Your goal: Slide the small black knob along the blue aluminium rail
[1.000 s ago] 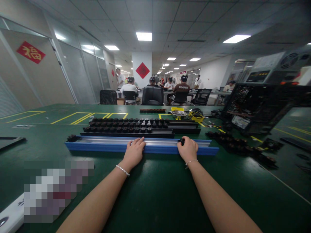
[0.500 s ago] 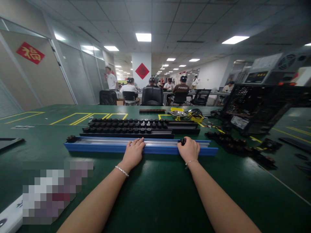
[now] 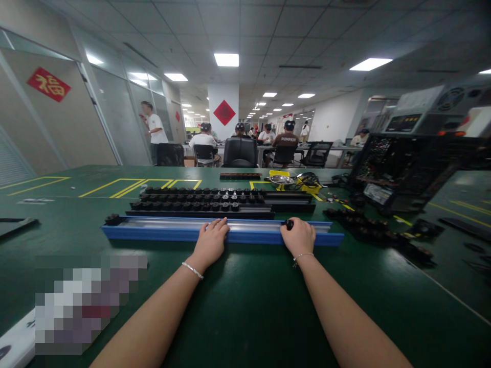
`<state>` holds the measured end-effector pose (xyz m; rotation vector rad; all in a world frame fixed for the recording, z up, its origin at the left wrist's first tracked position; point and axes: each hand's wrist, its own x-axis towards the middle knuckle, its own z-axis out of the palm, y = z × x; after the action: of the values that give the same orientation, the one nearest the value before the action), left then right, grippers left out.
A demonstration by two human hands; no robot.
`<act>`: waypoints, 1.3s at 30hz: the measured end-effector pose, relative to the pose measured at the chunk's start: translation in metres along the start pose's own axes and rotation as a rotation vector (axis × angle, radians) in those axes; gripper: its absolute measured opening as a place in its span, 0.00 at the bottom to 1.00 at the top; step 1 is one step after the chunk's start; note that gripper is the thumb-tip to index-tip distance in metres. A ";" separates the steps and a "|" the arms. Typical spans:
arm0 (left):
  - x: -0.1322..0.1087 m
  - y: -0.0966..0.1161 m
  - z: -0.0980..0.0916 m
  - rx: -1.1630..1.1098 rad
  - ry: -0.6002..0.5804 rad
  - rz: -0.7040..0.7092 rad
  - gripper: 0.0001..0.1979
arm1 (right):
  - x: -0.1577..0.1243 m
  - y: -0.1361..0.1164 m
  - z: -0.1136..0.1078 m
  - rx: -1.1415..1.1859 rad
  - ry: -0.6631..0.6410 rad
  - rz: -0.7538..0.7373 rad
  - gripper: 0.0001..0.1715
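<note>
A long blue rail [image 3: 153, 234] with a silvery channel lies crosswise in front of me. My left hand [image 3: 214, 237] is curled over its near wall around the middle, fingers reaching into the channel. Farther right, my right hand [image 3: 298, 236] pinches a small black socket-like part [image 3: 288, 224] at the channel; most of that part is hidden by the fingers. Another black part [image 3: 112, 220] sits at the rail's left end. Just behind, black rails [image 3: 261, 213] carry rows of round black parts [image 3: 184, 205].
To the right, black parts [image 3: 368, 225] lie in a chain near an open computer case [image 3: 406, 174]. A metal bowl [image 3: 282, 179] stands behind the rails. A pixelated white object [image 3: 17, 327] is at lower left. Several people sit at desks beyond; a person [image 3: 155, 128] stands at left.
My hands, the blue rail and the small black part keep their places. In the background, the standing person has moved left.
</note>
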<state>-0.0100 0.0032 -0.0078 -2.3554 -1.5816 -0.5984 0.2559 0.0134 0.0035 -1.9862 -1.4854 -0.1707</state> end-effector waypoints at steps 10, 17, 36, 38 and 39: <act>0.000 -0.001 0.000 -0.003 0.000 -0.002 0.16 | 0.000 -0.001 -0.003 -0.001 -0.004 0.013 0.17; 0.000 0.000 0.000 0.028 0.009 0.017 0.16 | 0.000 0.000 -0.006 -0.001 -0.019 0.017 0.17; 0.000 -0.001 0.002 0.022 0.008 0.011 0.16 | 0.006 0.011 -0.002 -0.041 0.010 0.029 0.17; 0.000 -0.001 0.001 0.021 0.007 0.009 0.16 | 0.006 0.012 -0.002 -0.035 0.026 0.025 0.17; 0.000 -0.001 0.001 0.021 0.008 0.008 0.16 | 0.006 0.013 -0.001 -0.031 0.032 0.023 0.17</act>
<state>-0.0110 0.0039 -0.0090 -2.3406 -1.5668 -0.5854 0.2702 0.0158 0.0019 -2.0149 -1.4474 -0.2166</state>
